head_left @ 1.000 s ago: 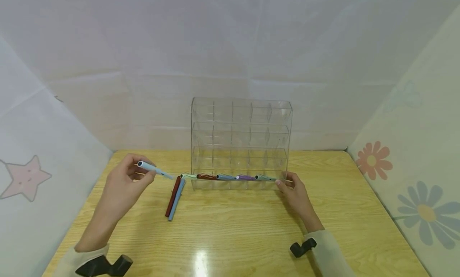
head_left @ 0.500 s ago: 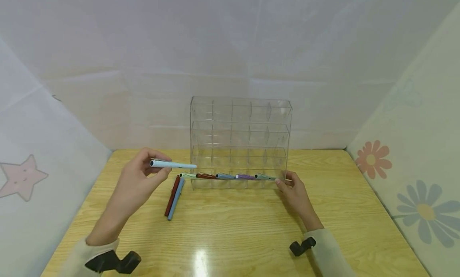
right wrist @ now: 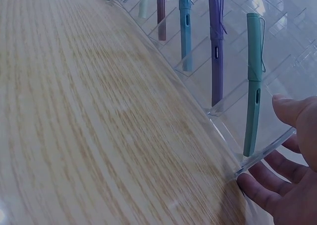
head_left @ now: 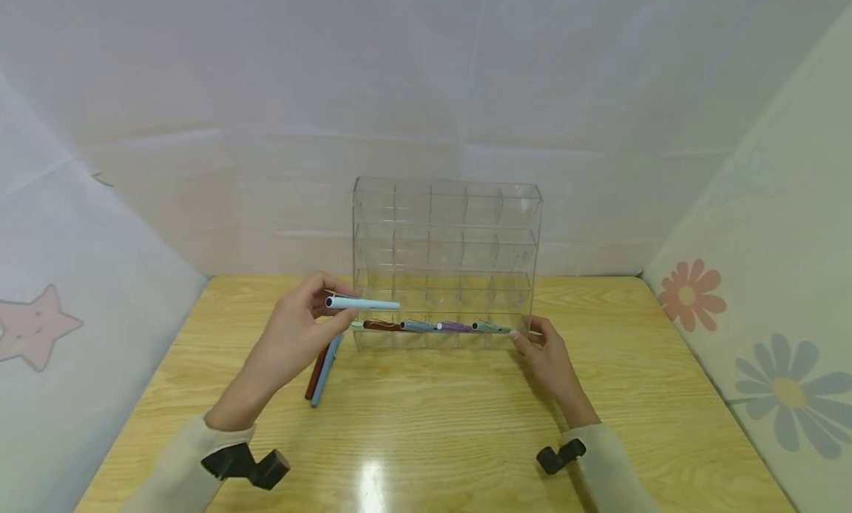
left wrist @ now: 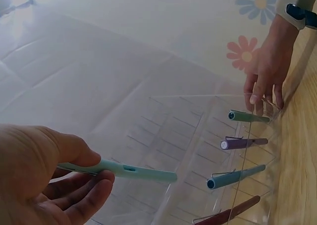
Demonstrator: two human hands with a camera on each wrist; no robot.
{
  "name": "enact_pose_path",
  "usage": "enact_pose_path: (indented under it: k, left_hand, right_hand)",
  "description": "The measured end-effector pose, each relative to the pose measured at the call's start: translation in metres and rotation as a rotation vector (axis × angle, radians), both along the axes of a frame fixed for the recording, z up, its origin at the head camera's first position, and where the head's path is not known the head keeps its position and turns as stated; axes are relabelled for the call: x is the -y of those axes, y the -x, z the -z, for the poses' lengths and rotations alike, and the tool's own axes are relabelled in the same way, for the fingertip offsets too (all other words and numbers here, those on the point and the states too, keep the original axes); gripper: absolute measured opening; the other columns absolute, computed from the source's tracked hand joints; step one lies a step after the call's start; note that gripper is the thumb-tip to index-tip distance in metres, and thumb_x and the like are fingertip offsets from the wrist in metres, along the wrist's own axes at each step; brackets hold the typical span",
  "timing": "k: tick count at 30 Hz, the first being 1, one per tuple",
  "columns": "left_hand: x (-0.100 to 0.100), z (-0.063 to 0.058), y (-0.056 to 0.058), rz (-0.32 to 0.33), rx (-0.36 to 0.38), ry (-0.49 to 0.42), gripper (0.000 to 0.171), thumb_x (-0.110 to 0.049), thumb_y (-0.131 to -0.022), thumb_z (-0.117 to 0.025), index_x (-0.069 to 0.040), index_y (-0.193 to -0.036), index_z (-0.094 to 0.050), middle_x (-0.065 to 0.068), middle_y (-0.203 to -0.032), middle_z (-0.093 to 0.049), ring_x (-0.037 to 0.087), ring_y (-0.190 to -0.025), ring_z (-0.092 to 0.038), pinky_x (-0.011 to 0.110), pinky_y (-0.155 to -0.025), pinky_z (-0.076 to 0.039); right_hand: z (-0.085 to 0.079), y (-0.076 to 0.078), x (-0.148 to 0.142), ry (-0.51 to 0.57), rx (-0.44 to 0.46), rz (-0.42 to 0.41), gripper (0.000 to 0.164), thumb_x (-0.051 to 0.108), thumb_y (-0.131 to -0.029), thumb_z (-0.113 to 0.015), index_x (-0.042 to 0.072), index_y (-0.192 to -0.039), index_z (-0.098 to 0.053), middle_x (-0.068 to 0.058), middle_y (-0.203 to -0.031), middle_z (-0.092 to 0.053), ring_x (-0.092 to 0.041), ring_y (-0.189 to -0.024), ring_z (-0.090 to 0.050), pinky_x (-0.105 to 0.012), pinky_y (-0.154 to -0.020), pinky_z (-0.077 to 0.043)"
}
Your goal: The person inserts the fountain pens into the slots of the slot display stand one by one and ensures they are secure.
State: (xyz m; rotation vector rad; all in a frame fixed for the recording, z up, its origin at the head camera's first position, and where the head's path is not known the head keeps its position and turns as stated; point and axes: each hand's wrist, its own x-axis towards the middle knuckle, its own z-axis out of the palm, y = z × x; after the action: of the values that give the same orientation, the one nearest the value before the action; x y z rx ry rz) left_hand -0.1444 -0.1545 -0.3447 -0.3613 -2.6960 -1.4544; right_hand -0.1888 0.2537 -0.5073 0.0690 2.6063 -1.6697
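My left hand (head_left: 293, 335) pinches a pale blue capped pen (head_left: 373, 304) between thumb and fingers. The pen lies nearly level in front of the clear acrylic pen rack (head_left: 447, 225), above its bottom row. My right hand (head_left: 546, 358) grips the rack's lower right corner, with thumb and fingers on either side of the clear wall (right wrist: 270, 150). In that bottom row stand a green pen (right wrist: 253, 76), a purple pen (right wrist: 217, 51), a blue pen (right wrist: 185, 31), a dark red pen (right wrist: 161, 12) and a light green pen (head_left: 357, 326), partly hidden by my left hand.
Left of the rack, another dark red pen (head_left: 316, 376) and a blue pen (head_left: 325, 372) lie side by side on the wooden table (head_left: 426, 424). A pale cloth wall (head_left: 426, 77) rises behind, and printed side panels (head_left: 785, 276) flank the table.
My left hand has moved right with the pale blue pen, which has swung from slanting to nearly level and now overlaps the rack's left part. My right hand has stayed put.
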Motion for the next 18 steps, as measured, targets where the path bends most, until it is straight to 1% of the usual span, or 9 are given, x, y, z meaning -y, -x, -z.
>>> enact_pose_path:
  k: [2,3,6,8,10,11,12,16,18]
  left_hand:
    - [-0.005,0.002,0.003,0.015,0.003,0.001,0.023,-0.011,-0.103,-0.071,-0.011,-0.125,-0.064,0.009,-0.127,-0.071,0.031,-0.121,-0.074,0.050,-0.100,-0.061]
    - [-0.007,0.003,0.004,0.023,0.005,-0.003,0.023,-0.011,-0.103,-0.071,-0.011,-0.125,-0.064,0.010,-0.127,-0.071,0.032,-0.121,-0.073,0.050,-0.098,-0.061]
    - [-0.016,0.004,0.009,0.042,0.007,-0.012,0.022,-0.010,-0.102,-0.072,-0.012,-0.123,-0.065,0.012,-0.127,-0.072,0.034,-0.120,-0.074,0.040,-0.087,-0.062]
    - [-0.022,0.005,0.013,0.054,0.004,-0.022,0.021,-0.009,-0.102,-0.073,-0.012,-0.122,-0.065,0.013,-0.127,-0.072,0.035,-0.118,-0.074,0.033,-0.080,-0.059]
    - [-0.028,0.006,0.016,0.066,0.008,-0.031,0.021,-0.009,-0.101,-0.073,-0.012,-0.121,-0.066,0.013,-0.126,-0.072,0.034,-0.116,-0.075,0.030,-0.074,-0.056]
    - [-0.031,0.006,0.018,0.073,0.008,-0.034,0.022,-0.009,-0.101,-0.073,-0.012,-0.121,-0.066,0.013,-0.125,-0.072,0.034,-0.115,-0.075,0.029,-0.072,-0.055]
    - [-0.035,0.007,0.020,0.083,0.003,-0.034,0.022,-0.009,-0.101,-0.073,-0.012,-0.122,-0.066,0.013,-0.125,-0.072,0.033,-0.115,-0.075,0.028,-0.074,-0.056]
    - [-0.048,0.012,0.026,0.129,-0.003,-0.066,0.022,-0.009,-0.101,-0.073,-0.011,-0.122,-0.065,0.014,-0.127,-0.070,0.034,-0.116,-0.074,0.030,-0.076,-0.063]
    - [-0.054,0.013,0.029,0.143,-0.004,-0.075,0.022,-0.009,-0.101,-0.074,-0.011,-0.121,-0.066,0.013,-0.126,-0.070,0.033,-0.115,-0.075,0.030,-0.073,-0.063]
  right_hand:
    - [-0.001,-0.001,0.000,0.001,0.001,-0.006,0.061,0.037,-0.109,-0.064,0.003,-0.155,-0.045,-0.021,-0.157,-0.049,-0.041,-0.142,-0.053,-0.033,-0.103,-0.057]
    - [-0.001,-0.001,0.000,0.001,0.002,-0.004,0.061,0.037,-0.109,-0.064,0.003,-0.155,-0.045,-0.021,-0.157,-0.049,-0.041,-0.142,-0.053,-0.033,-0.103,-0.056]
    - [-0.002,-0.002,-0.001,-0.003,0.006,-0.002,0.061,0.037,-0.108,-0.064,0.003,-0.155,-0.044,-0.022,-0.158,-0.049,-0.041,-0.142,-0.053,-0.033,-0.104,-0.056]
    - [-0.002,-0.002,0.000,-0.002,0.009,-0.002,0.062,0.038,-0.108,-0.064,0.003,-0.156,-0.044,-0.022,-0.158,-0.049,-0.040,-0.142,-0.053,-0.032,-0.103,-0.056]
    - [-0.002,-0.003,0.000,0.001,0.010,-0.004,0.062,0.038,-0.109,-0.064,0.003,-0.156,-0.044,-0.021,-0.159,-0.048,-0.040,-0.142,-0.053,-0.030,-0.102,-0.055]
    - [-0.003,-0.003,0.000,0.005,0.009,-0.004,0.062,0.037,-0.109,-0.064,0.003,-0.156,-0.044,-0.021,-0.158,-0.049,-0.039,-0.142,-0.053,-0.029,-0.101,-0.056]
    - [-0.003,-0.004,0.000,0.008,0.008,-0.005,0.062,0.037,-0.109,-0.063,0.003,-0.156,-0.043,-0.021,-0.158,-0.049,-0.039,-0.142,-0.053,-0.028,-0.100,-0.056]
    - [-0.003,-0.005,0.000,0.015,0.005,-0.008,0.061,0.036,-0.109,-0.064,0.002,-0.156,-0.044,-0.021,-0.157,-0.050,-0.039,-0.141,-0.054,-0.023,-0.097,-0.055]
    - [-0.003,-0.005,0.000,0.019,0.004,-0.008,0.060,0.035,-0.109,-0.064,0.001,-0.155,-0.044,-0.022,-0.155,-0.051,-0.038,-0.140,-0.054,-0.021,-0.095,-0.055]
